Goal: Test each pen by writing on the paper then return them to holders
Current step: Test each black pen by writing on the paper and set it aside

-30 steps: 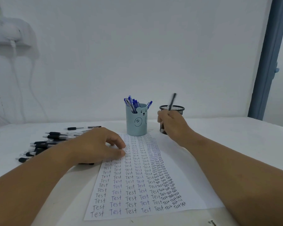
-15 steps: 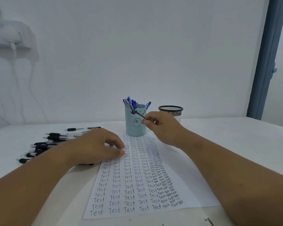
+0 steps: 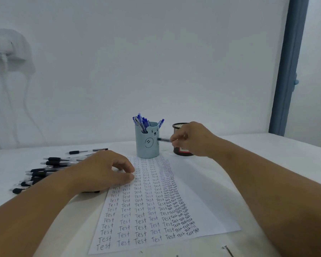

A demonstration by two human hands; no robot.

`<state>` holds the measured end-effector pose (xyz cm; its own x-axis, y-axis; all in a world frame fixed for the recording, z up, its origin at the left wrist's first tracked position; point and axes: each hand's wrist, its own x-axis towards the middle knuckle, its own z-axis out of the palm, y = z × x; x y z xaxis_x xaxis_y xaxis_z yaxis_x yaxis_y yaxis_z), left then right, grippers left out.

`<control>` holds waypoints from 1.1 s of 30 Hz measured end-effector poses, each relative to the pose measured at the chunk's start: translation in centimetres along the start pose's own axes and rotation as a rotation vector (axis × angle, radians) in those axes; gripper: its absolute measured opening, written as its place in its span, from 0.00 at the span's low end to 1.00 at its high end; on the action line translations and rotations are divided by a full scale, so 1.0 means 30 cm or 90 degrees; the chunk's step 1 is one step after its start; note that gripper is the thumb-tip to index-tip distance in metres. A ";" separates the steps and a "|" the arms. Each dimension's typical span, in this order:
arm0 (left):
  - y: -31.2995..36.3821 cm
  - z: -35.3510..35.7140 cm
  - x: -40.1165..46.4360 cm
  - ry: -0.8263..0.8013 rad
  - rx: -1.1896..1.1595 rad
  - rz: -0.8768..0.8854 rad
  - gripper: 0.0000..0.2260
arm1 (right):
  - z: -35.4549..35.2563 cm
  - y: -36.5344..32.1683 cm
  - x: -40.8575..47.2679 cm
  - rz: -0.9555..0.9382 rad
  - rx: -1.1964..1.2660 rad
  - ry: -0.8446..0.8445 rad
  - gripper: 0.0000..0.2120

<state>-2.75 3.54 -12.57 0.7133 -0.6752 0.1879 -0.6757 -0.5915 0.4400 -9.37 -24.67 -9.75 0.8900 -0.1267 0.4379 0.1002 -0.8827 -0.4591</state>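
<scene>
A white paper (image 3: 202, 206) covered in rows of "Test" lies on the table in front of me. My left hand (image 3: 102, 172) rests on its upper left edge, fingers loosely curled and fingertips pressing the sheet. My right hand (image 3: 191, 140) hovers between the two holders and pinches a dark pen (image 3: 163, 139), which lies roughly level and blurred, its free end pointing left at the blue bear-face holder (image 3: 147, 143). That holder contains several blue pens (image 3: 143, 122). A black mesh holder (image 3: 180, 127) stands right behind my right hand, mostly hidden.
Several black pens (image 3: 44, 171) lie in a loose pile on the white table (image 3: 267, 154) left of the paper, partly under my left forearm. A small metal object (image 3: 228, 250) sits at the near edge. A blue door frame (image 3: 289, 67) rises at the right.
My right hand moved from the mesh holder toward the blue holder, tipping the pen from upright to level, then drew back a little to the right. My left hand stayed on the paper.
</scene>
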 end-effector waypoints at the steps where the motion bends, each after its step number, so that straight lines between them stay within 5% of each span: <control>1: 0.001 0.000 0.000 0.000 0.004 0.001 0.06 | -0.017 0.017 -0.003 0.004 -0.053 -0.030 0.05; 12: 0.005 0.005 0.000 0.004 -0.009 -0.035 0.07 | -0.004 0.246 -0.113 0.098 -0.092 -0.009 0.08; 33: -0.007 0.006 0.009 0.004 -0.014 -0.019 0.06 | 0.002 0.244 -0.099 0.193 -0.227 0.020 0.12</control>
<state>-2.45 3.40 -12.78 0.7349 -0.6539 0.1799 -0.6494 -0.6019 0.4648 -11.25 -30.73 -14.47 0.8407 -0.4123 0.3511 -0.3266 -0.9032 -0.2787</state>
